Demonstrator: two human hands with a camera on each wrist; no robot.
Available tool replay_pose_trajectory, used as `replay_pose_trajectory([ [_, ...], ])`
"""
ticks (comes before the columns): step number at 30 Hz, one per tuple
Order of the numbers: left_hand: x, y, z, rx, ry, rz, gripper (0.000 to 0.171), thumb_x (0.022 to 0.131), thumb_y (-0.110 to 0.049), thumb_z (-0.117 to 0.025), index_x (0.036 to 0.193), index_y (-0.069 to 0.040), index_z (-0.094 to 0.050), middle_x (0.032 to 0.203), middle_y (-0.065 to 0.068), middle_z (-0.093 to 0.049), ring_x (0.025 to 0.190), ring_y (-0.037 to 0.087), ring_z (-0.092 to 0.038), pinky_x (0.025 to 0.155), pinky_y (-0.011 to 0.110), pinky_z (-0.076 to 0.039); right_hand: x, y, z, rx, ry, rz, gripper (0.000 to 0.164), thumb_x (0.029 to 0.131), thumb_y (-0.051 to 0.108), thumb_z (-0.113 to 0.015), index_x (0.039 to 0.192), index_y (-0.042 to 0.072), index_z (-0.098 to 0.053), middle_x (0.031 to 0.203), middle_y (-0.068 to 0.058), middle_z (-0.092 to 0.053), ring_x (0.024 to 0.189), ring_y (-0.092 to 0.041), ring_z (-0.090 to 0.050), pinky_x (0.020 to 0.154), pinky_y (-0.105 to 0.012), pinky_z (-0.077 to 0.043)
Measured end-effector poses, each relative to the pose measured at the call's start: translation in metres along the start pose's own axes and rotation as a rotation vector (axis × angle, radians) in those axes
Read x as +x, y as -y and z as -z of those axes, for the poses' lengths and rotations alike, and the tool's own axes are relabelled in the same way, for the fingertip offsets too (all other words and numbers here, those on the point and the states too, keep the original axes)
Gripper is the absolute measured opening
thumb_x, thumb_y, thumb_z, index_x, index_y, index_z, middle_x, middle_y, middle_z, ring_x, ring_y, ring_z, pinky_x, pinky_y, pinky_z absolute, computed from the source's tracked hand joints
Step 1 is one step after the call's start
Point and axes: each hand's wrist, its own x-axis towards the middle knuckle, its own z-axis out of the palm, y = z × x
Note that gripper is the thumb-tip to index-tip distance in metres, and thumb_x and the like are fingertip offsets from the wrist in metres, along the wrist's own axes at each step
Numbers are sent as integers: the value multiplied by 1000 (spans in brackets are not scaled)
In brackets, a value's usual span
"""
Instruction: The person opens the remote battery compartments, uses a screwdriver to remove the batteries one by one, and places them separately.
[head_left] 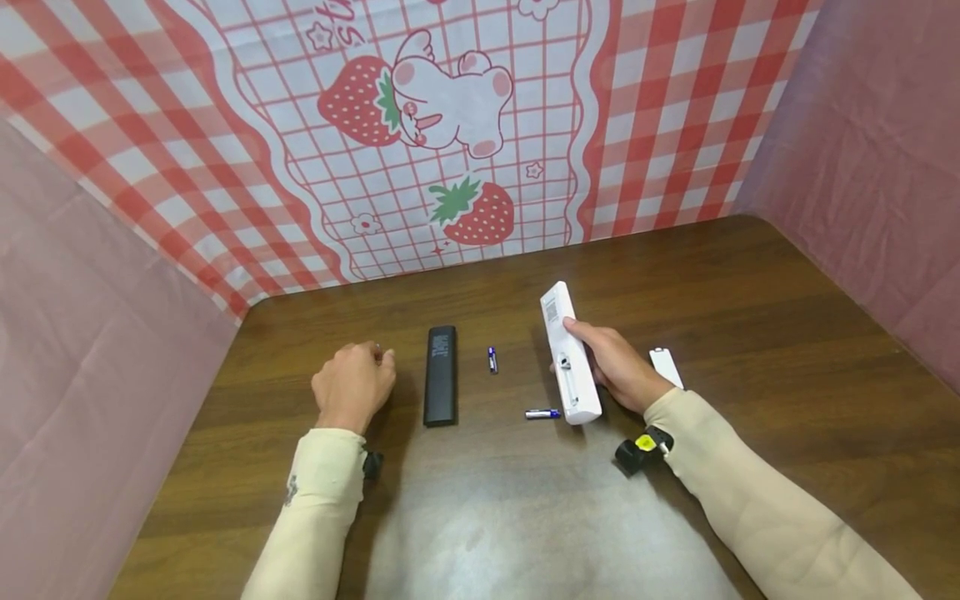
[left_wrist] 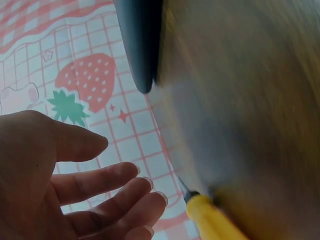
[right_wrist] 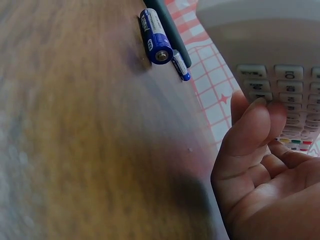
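Note:
My right hand (head_left: 618,367) grips a white remote control (head_left: 558,333) with its back turned up and its battery compartment uncovered. In the right wrist view, fingers curl round the button side of that remote. To the left, my left hand (head_left: 352,385) hovers over or rests near the table, fingers loosely bent and holding nothing. A yellow-handled screwdriver (left_wrist: 212,222) lies beside its fingers in the left wrist view; the head view mostly hides it. Two blue-and-white batteries lie between the hands: one battery (head_left: 542,413) by the remote's lower end, another battery (head_left: 492,360) farther back.
A black remote (head_left: 440,375) lies face down to the right of my left hand. The white battery cover (head_left: 665,367) is on the table behind my right wrist. A patterned cloth (head_left: 480,125) hangs along the table's far edge.

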Motion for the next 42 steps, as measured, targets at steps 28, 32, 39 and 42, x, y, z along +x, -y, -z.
replay_pose_trajectory([
  [28, -7, -53, -11, -69, 48, -70, 35, 98, -44, -57, 106, -16, -77, 96, 8, -74, 77, 32, -65, 66, 52, -49, 2, -3, 2, 15, 11, 9, 77, 102, 54, -47, 153, -2, -29, 133, -31, -50, 101, -28, -63, 82, -40, -54],
  [32, -8, -60, -12, -58, 52, -81, 35, 98, -44, -57, 109, -17, -76, 97, 8, -74, 72, 29, -63, 61, 48, -47, 3, -3, 2, 19, 10, 14, 76, 103, 51, -47, 152, -4, -29, 132, -31, -49, 101, -26, -63, 81, -38, -54],
  [39, -12, -73, -18, -45, 49, -121, 34, 98, -45, -57, 109, -19, -76, 95, 10, -73, 65, 29, -61, 50, 42, -43, 2, -4, 2, 3, 9, 11, 75, 104, 50, -45, 151, -6, -30, 129, -32, -52, 101, -28, -63, 81, -39, -54],
  [42, -15, -78, -21, -48, 32, -146, 32, 98, -44, -58, 106, -19, -77, 92, 10, -73, 64, 29, -63, 48, 42, -43, 2, -3, 2, 2, 8, 11, 76, 103, 51, -46, 151, -5, -30, 129, -31, -52, 101, -28, -63, 82, -39, -54],
])
